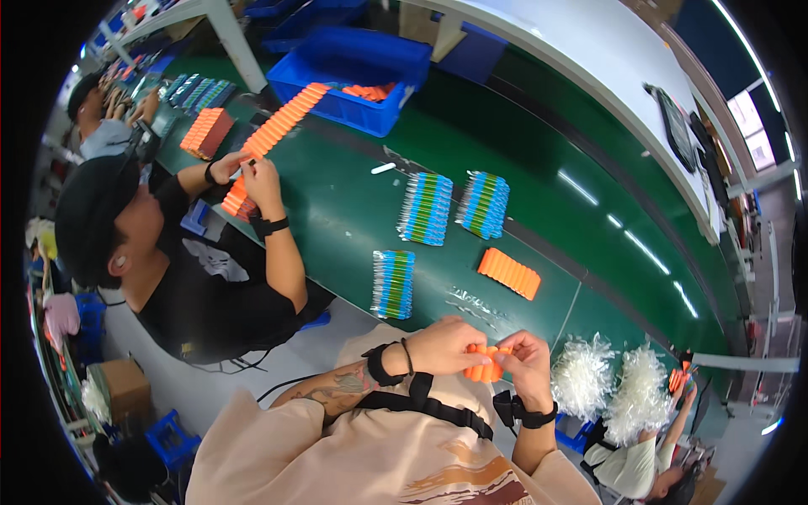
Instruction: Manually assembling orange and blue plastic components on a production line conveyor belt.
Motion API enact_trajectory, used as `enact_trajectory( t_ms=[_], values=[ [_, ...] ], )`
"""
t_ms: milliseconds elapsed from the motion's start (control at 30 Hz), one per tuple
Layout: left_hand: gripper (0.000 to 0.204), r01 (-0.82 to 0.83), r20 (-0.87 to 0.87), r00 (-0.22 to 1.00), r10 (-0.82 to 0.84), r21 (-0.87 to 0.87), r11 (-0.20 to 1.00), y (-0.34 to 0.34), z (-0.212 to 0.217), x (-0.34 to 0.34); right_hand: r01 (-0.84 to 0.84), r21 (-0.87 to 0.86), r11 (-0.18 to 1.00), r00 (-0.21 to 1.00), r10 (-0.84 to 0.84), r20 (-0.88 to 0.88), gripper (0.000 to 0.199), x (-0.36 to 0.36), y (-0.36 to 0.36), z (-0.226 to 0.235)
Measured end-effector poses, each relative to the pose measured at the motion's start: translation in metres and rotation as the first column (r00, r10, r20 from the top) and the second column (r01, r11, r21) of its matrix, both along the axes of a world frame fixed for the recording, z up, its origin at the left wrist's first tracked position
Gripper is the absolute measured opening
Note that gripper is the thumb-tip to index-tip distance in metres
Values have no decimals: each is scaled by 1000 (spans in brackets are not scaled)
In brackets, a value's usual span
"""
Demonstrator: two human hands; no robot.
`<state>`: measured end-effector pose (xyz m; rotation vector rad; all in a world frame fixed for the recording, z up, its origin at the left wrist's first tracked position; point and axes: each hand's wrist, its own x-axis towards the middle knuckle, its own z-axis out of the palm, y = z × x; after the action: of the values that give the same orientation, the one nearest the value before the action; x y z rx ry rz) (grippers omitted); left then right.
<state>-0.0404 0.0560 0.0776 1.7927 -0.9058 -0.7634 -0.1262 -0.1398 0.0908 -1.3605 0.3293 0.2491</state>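
Note:
Close to my body, at the bench's near edge, my left hand [454, 345] and my right hand [528, 362] hold an orange ribbed block [481, 370] between them. The fingers of both hands are closed on it, the left at its left end and the right at its upper right. A second orange ribbed block [510, 273] lies on the green bench just beyond my hands. Left of it sits a bundle of blue and green strips with silvery ends [393, 284]. Two similar bundles, one on the left [425, 209] and one on the right [483, 204], lie farther away.
A co-worker [210, 269] at the left handles a long orange ribbed strip [286, 119]. Beyond stands a blue bin [353, 76] with orange pieces. Clear plastic bunches [582, 377] are at my right, near another person [631, 467]. A white shelf [572, 42] runs above the far side.

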Motion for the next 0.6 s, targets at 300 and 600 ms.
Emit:
enact_trajectory(
  t_ms=[300,600],
  values=[
    [24,-101,-86,992,93,-94,990,5,-2,-16,-126,-79,989,989,119,-89,5,-4,2,-4],
    [21,-111,-112,986,121,95,989,9,-13,-17,-203,-179,963,978,192,-79,10,8,16,-6]
  ],
)
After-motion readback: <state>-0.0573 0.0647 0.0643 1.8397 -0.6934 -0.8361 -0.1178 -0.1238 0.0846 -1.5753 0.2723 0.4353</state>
